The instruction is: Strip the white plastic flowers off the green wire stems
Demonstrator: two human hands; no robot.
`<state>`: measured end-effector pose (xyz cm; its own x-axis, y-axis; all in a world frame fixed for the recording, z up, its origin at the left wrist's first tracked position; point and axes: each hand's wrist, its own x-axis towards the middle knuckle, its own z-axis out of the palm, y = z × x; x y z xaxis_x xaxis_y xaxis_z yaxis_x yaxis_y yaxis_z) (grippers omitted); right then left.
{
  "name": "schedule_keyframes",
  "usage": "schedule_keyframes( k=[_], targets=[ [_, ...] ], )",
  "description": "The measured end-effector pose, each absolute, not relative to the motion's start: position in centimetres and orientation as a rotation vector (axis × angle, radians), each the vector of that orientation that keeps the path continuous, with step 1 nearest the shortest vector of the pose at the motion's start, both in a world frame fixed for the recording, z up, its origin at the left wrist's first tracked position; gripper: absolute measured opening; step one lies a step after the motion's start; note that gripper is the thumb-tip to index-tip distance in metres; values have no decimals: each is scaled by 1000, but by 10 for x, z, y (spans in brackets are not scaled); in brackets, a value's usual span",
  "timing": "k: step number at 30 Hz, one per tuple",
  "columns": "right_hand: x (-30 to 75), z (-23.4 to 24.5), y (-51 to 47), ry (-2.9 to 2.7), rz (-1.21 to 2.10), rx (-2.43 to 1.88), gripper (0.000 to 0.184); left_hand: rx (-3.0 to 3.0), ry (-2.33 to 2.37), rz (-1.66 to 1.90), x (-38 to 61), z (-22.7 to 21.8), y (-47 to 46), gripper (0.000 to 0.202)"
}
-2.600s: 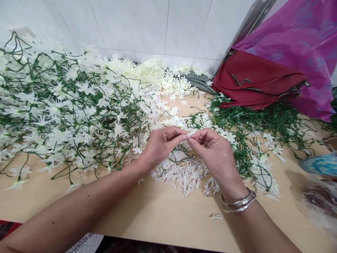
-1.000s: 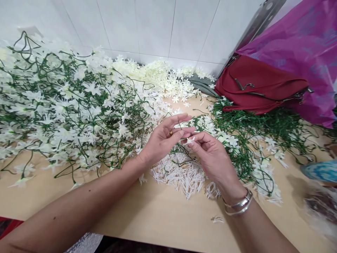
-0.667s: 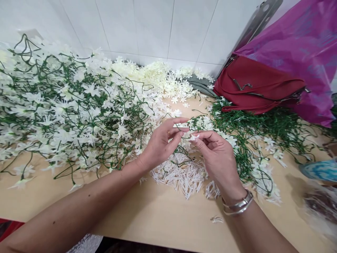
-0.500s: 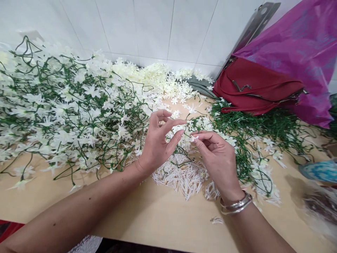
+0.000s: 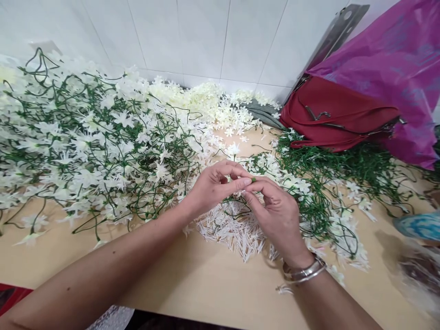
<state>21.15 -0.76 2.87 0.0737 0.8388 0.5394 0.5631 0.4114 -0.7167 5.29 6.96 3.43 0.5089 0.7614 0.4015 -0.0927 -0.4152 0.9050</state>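
Note:
Over the middle of the table, my left hand (image 5: 217, 185) and my right hand (image 5: 277, 213) meet fingertip to fingertip. Between their pinched fingers shows the green end of an artificial flower stem (image 5: 253, 179); most of it is hidden. A small white piece peeks out by my right thumb. Below the hands lies a heap of thin white stamens (image 5: 242, 233). White artificial flowers (image 5: 271, 161) on green stems lie just behind them.
A big pile of white flowers on green stems (image 5: 96, 142) fills the left. Loose cream blossoms (image 5: 206, 98) lie along the tiled wall. At right are green stems (image 5: 316, 206), a red handbag (image 5: 337, 112), a purple plastic bag (image 5: 388, 59) and a blue-and-white object (image 5: 419, 225).
My left hand, with fingers apart before, has come down and right and closed at my right fingertips. My right hand has shifted slightly left. A green stem end now shows between them.

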Motion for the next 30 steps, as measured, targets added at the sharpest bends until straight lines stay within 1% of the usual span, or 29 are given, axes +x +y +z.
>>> schedule_keyframes(
  k=[4,8,12,18,22,24,26,30],
  targets=[
    [210,30,-9,-1561,444,-1260,9,1735,489,939,49,39,75,8],
    [211,29,-8,-1460,694,-1189,10,1671,428,843,46,43,75,7],
    [215,32,-6,-1386,887,-1108,7,1622,408,886,44,44,77,9],
    [228,46,-8,-1254,892,-1056,2,1604,508,1052,44,44,77,13],
    [240,56,-9,-1201,1013,-1015,19,1452,496,1081,45,38,79,13],
    [245,59,-8,-1133,1005,-960,23,1454,494,1083,46,36,80,11],
    [248,61,-6,-1090,972,-928,22,1532,500,1060,46,34,81,10],
    [248,59,-4,-1088,876,-969,13,1648,499,943,46,35,80,11]
  ],
)
